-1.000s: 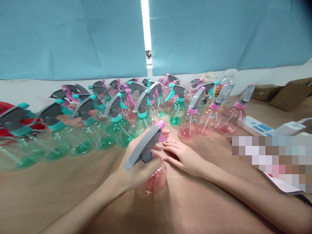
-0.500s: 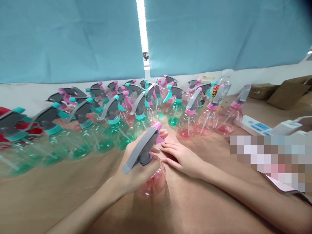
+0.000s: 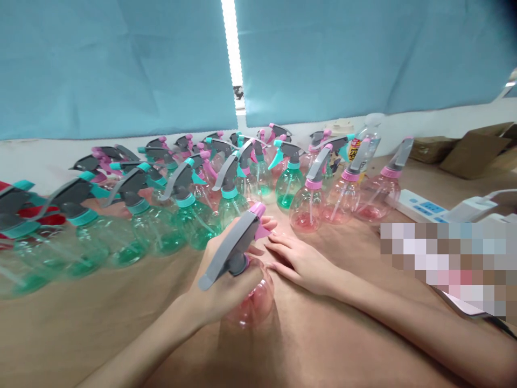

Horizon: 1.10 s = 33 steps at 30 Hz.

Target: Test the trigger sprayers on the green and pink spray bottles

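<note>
My left hand [image 3: 220, 275] is wrapped round a pink spray bottle [image 3: 258, 299] that stands on the brown table. The bottle has a grey trigger head with a pink nozzle, tilted up over my hand. Some of my left fingers reach out beyond the bottle, partly hidden by the trigger head. Just right of the bottle, my right hand [image 3: 302, 261] lies palm down on the table, fingers stretched toward the bottle and holding nothing. Ahead of it stands another pink spray bottle [image 3: 307, 210] with a little liquid in the bottom.
Green spray bottles [image 3: 197, 223] line the left side, with several more pink and green ones behind. At right are a power strip [image 3: 420, 205], a white plug [image 3: 470, 209] and brown cardboard [image 3: 474, 153]. A clear labelled bottle [image 3: 374, 132] stands at the back.
The view has shifted very slightly. My left hand still grips the pink spray bottle, and my right hand has stayed flat on the table.
</note>
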Available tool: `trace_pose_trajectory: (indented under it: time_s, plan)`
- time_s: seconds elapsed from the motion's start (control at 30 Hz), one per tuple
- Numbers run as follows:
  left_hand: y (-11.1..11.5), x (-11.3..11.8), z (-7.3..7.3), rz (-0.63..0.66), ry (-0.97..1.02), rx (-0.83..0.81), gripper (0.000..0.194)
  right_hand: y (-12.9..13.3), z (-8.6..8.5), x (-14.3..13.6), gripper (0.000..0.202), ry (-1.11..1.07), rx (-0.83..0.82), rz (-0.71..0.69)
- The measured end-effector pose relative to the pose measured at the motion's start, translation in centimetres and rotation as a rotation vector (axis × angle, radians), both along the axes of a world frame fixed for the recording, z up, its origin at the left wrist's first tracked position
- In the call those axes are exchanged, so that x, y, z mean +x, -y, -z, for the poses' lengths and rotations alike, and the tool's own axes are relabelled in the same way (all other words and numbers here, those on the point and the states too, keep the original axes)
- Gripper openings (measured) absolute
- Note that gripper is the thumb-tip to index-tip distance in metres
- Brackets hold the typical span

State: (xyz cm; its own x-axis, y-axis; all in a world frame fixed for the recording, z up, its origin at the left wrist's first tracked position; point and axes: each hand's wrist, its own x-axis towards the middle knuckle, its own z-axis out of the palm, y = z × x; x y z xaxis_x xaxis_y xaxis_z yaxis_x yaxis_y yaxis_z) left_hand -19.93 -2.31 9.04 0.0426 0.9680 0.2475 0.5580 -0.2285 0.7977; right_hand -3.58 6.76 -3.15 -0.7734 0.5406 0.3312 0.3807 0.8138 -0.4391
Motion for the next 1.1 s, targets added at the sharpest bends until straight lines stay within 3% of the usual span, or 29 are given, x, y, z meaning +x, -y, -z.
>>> trace_pose_trajectory:
  time_s: [0.43,0.8,0.9,1.1]
  plan:
    - [0.1,0.2,-0.4,0.013,-0.013,-0.023,0.057,0.0,-0.2,0.0,0.045,0.014,-0.013,-0.001]
    - [0.3,-0.9,1.2,-0.077,-0.107,0.063,0.02,0.0,-0.3,0.0,0.04,-0.01,-0.035,-0.017]
    - [0.3,-0.9,1.2,-0.052,-0.076,0.113,0.011,0.0,-0.4,0.0,0.039,-0.015,-0.044,-0.018]
    - [0.4,-0.9,1.0,-0.072,-0.09,0.142,0.012,-0.2,-0.3,0.1,0.04,-0.039,-0.031,-0.04]
